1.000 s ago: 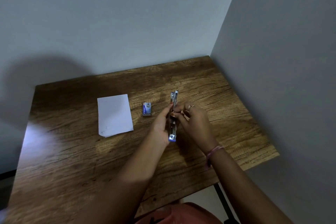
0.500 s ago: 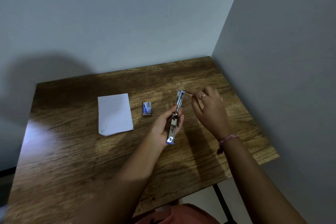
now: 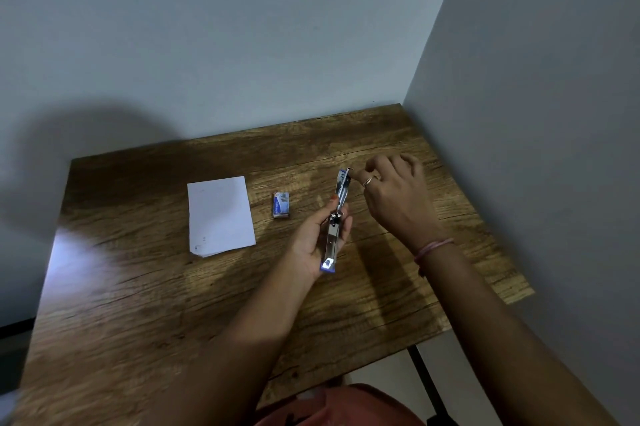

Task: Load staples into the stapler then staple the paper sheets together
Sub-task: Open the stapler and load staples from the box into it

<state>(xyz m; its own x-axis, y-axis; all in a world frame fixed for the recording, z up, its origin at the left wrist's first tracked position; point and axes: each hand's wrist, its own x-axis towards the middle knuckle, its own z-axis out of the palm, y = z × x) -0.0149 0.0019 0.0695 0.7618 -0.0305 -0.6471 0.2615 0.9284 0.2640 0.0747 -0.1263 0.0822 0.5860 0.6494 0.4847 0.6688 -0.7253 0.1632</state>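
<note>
My left hand [image 3: 317,235] grips a slim blue and silver stapler [image 3: 336,218] around its middle, swung open lengthwise above the table. My right hand [image 3: 394,197] is at the stapler's far tip, fingers curled and thumb and forefinger pinched there; whether it pinches the stapler's tip or a staple strip is too small to tell. A small blue staple box [image 3: 280,205] lies on the table left of the stapler. Further left lies a stack of white paper sheets [image 3: 220,214].
The wooden table [image 3: 138,287] sits in a corner, with a grey wall behind and another wall along its right side. A black table leg [image 3: 424,377] shows below the near right edge.
My right hand left the stapler's middle and moved up and right to its far tip. The stapler's upper part has swung further out. My left hand keeps its grip.
</note>
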